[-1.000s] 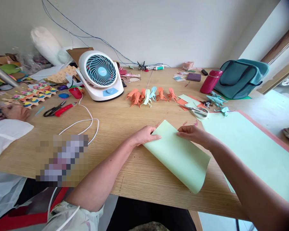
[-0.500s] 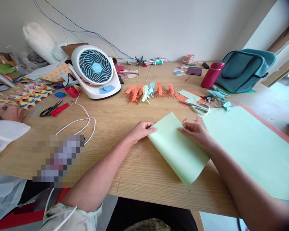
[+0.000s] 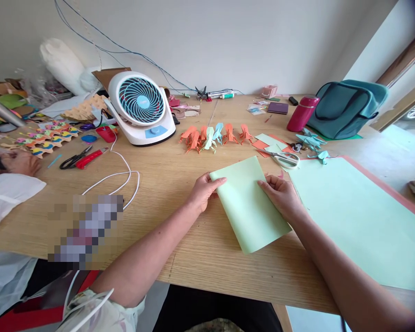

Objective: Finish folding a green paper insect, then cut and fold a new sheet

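Note:
Both my hands hold a sheet of light green paper (image 3: 247, 207) above the wooden table. My left hand (image 3: 206, 188) pinches its upper left corner, thumb on top and fingers beneath. On the right edge my right hand (image 3: 280, 190) is closed, thumb lying on the paper. The sheet bends over along its lower left side. Beyond it stand several folded paper figures (image 3: 210, 137) in orange, pale green and blue. Scissors (image 3: 286, 160) with white handles lie behind my right hand, beside small orange and green paper pieces (image 3: 271, 139).
Large green sheets (image 3: 363, 216) cover the table's right side. A teal bag (image 3: 349, 108) and pink bottle (image 3: 302, 113) stand behind. At left are a white fan (image 3: 141, 108), pliers (image 3: 76, 157), a red-handled cutter (image 3: 91, 157), a cable (image 3: 127, 173) and another person's hand (image 3: 20, 161).
The green paper has turned a little, its top corner moving right and up and its bottom corner left. My hands keep their hold. The whole view has shifted slightly.

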### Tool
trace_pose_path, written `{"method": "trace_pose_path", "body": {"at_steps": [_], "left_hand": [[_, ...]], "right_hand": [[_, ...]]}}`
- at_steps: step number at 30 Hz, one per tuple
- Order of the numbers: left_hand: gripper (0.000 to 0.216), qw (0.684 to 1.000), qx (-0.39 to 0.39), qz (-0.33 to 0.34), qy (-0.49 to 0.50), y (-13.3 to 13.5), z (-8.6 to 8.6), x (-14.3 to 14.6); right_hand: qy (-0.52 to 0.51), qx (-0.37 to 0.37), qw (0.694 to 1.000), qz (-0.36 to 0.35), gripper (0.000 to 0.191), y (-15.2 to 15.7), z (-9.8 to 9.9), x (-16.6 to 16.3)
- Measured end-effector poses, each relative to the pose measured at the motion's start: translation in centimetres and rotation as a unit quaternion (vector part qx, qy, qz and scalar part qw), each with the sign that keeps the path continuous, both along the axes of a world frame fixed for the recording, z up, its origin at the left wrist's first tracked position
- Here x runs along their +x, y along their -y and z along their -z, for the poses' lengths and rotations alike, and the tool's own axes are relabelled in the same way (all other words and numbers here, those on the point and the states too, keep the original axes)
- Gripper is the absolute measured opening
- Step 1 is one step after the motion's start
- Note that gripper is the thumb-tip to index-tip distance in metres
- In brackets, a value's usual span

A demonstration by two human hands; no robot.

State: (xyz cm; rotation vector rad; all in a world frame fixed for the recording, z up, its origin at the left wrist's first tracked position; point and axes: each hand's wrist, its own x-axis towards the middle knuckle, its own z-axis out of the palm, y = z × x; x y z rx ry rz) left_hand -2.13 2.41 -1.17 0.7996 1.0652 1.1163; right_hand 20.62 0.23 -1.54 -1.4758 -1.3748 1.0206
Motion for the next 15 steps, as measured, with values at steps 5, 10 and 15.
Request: {"method": "trace_pose_path", "body": {"at_steps": [5,10,15], "left_hand": [[0.051,1.0,-0.016,0.022,0.001,0.4,0.6,0.6],[0.048,1.0,0.003,0.018,-0.008,0.8,0.8,1.2],[0.049,0.996,-0.04,0.035,-0.066,0.9,0.4,0.8]], "right_hand": [[0.032,0.0,0.999,-0.004,0.044,0.0,-0.3,0.3],[0.152,0.045,0.987,-0.028,0.046,-0.7,0.4,1.4],[0.301,0.076,0.95,-0.044,0.046,-2.3,1.5,2.2]]}}
